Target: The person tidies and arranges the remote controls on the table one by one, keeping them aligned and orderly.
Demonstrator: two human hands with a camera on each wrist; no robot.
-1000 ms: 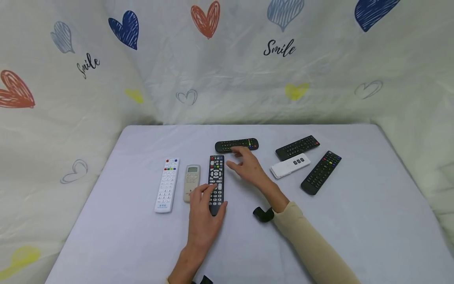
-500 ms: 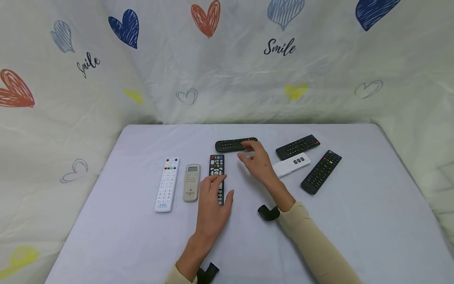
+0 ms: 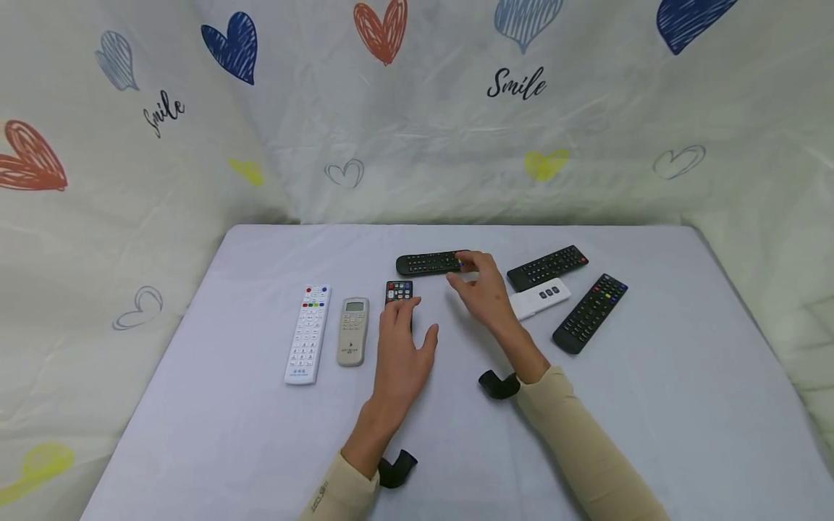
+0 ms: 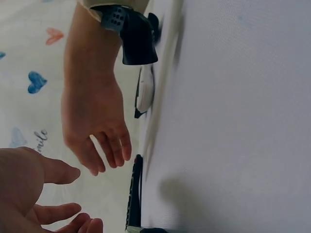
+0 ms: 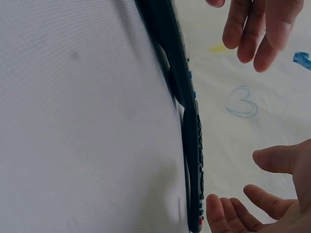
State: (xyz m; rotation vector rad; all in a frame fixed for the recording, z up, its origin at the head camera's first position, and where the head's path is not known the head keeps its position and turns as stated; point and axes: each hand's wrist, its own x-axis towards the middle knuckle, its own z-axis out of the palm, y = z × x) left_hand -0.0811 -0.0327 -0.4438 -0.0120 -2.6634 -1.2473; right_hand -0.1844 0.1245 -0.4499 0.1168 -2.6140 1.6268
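My left hand (image 3: 402,358) hovers over a black remote control (image 3: 399,291), with its fingers loosely bent and thumb apart. That hand hides the remote's lower part from the head camera. My right hand (image 3: 487,295) is beside the right end of another black remote (image 3: 426,263) lying crosswise at the back. Its fingertips overlap that remote's coloured buttons, thumb held away from the fingers. In the right wrist view my right fingers (image 5: 224,213) are close by a dark remote's edge (image 5: 197,160), and air shows between thumb and fingers. Neither hand grips anything.
Left of the hands lie a white remote (image 3: 308,336) and a small beige remote (image 3: 352,333) with a display. To the right are a black remote (image 3: 547,268), a white remote (image 3: 542,297) touching it, and another black remote (image 3: 590,313). A white cloth covers the table (image 3: 651,434).
My left hand has slid forward and a little right above the middle remote. My right hand has moved right along the back remote. The remotes stay where they were.
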